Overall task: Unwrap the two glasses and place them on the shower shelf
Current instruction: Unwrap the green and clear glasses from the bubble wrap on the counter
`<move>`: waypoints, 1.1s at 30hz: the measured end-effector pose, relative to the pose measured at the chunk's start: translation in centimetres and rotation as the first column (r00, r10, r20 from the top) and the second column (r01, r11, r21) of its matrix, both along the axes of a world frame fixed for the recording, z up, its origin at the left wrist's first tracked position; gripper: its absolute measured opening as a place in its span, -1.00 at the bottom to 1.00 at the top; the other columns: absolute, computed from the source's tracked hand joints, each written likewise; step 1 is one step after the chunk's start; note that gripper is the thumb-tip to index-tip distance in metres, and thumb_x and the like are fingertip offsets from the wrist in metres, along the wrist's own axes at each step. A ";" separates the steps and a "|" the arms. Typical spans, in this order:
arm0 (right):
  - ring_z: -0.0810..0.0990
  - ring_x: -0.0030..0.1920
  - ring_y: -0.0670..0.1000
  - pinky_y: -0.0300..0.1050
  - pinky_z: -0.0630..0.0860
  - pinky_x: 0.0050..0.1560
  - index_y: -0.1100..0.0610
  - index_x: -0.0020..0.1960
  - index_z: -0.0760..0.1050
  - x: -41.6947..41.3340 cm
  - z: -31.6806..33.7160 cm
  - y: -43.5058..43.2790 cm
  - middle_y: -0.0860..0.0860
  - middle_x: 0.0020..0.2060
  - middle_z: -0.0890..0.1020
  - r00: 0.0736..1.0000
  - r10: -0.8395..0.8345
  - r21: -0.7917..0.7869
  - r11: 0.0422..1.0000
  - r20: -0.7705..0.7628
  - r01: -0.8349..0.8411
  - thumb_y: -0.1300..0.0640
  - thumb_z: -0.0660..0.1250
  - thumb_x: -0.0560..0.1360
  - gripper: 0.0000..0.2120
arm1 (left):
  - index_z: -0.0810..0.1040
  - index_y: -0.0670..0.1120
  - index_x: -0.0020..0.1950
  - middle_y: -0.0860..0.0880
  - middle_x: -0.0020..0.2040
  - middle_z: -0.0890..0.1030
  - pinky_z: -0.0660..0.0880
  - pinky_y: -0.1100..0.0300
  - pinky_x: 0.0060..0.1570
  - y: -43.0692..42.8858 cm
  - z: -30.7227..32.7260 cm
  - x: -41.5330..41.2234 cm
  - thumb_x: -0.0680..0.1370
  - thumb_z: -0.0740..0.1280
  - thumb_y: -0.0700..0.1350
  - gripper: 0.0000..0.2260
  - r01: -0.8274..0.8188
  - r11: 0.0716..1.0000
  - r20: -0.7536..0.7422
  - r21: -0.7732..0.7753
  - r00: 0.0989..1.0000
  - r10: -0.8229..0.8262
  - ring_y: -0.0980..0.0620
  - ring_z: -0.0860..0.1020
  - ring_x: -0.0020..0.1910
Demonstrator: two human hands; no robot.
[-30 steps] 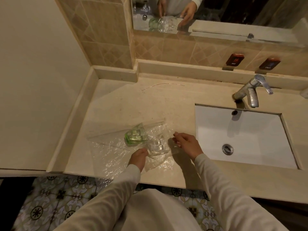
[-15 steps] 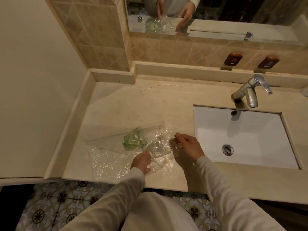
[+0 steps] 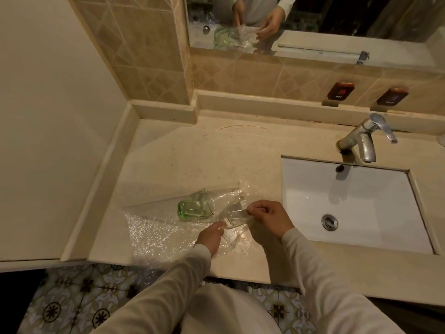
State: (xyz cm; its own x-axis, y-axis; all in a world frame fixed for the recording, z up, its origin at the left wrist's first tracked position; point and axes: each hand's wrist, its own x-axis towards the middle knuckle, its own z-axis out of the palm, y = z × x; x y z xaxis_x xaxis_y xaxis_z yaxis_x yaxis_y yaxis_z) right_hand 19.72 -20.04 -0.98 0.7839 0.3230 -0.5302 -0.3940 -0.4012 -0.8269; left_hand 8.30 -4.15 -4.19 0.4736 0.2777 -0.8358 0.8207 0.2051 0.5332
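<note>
a pale stone bench (image 3: 192, 160) fills the middle of the view, running from a plain wall on the left to a white sink (image 3: 361, 201) set into it on the right. a mirror (image 3: 337, 20) hangs above the tiled back wall and reflects both hands and the crumpled plastic. patterned floor tiles (image 3: 65, 304) show below the bench's front edge.

a sheet of plastic wrap (image 3: 156, 235) lies spread on the bench near its front edge, left of the sink, partly bunched around the two glasses. a metal tap (image 3: 361, 141) stands behind the sink.

the right hand (image 3: 269, 216) has its fingers curled, and thumb and fingers pinch the plastic wrap at the right end of the clear glass. the left hand (image 3: 210, 237) comes from below and pinches the near end of that glass through the wrap.

the green glass (image 3: 192, 209) lies on its side on the wrap, just left of the hands, touched by neither. the clear glass (image 3: 237, 216) lies tilted between the two hands, just right of the green one, with wrap around it.
</note>
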 end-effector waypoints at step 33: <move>0.63 0.04 0.25 0.04 0.57 0.10 0.23 0.12 0.65 18.1 1.5 3.8 0.23 0.01 0.70 0.816 0.270 -0.533 0.844 0.511 0.054 0.18 0.30 0.60 -0.79 | 0.52 -0.14 0.32 -0.10 -0.18 0.61 0.47 0.26 -0.50 1.1 -1.0 0.1 0.62 0.28 -0.24 -0.74 -0.086 0.988 0.113 0.126 0.991 0.072 -0.07 0.54 -0.22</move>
State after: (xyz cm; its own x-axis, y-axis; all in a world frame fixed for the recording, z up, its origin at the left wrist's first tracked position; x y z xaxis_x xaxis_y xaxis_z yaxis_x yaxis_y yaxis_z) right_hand 37.82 -16.27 0.48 0.9623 0.2391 -0.1294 0.1324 -0.8280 -0.5449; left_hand 8.41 -3.05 -5.17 0.5315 0.4206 -0.7353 0.7410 0.1899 0.6441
